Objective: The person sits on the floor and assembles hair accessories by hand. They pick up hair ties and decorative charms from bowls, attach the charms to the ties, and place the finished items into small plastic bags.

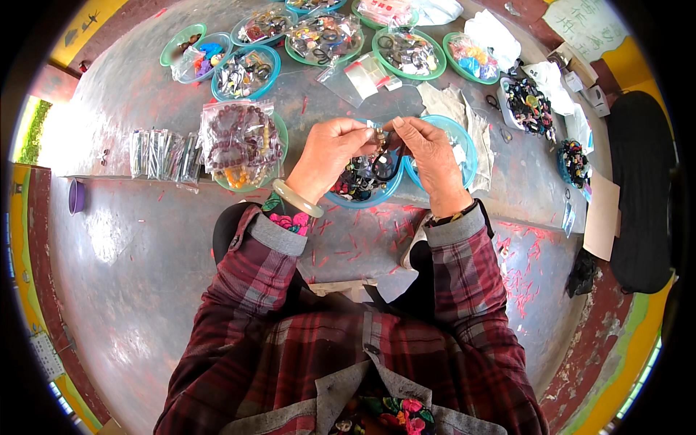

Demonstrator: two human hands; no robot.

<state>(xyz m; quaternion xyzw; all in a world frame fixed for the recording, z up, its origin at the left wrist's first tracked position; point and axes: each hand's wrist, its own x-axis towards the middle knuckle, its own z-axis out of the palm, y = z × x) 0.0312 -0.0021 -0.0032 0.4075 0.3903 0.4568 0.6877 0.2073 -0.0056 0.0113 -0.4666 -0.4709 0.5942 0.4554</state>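
Note:
Above the front edge of the grey table, my left hand (324,158) and my right hand (437,161) are close together, both pinching a black looped band (398,168) with small shiny brownish beads, like a hair tie. Part of the beaded section is hidden by my fingers. The loop hangs down between the hands. Directly below is a blue basin (366,204) of small dark and multicoloured pieces, partly covered by my left hand. Behind my right hand stands another light-blue basin (470,161) with white pieces in it. A pale bangle (296,199) circles my left wrist.
Left on the table lie bagged dark-red beads (239,134) in a green basin and a row of slim clear packets (165,154). Several basins, such as a green one (444,64), line the back. A white tray (505,109), a cloth (480,145) and scissors (505,135) are at right.

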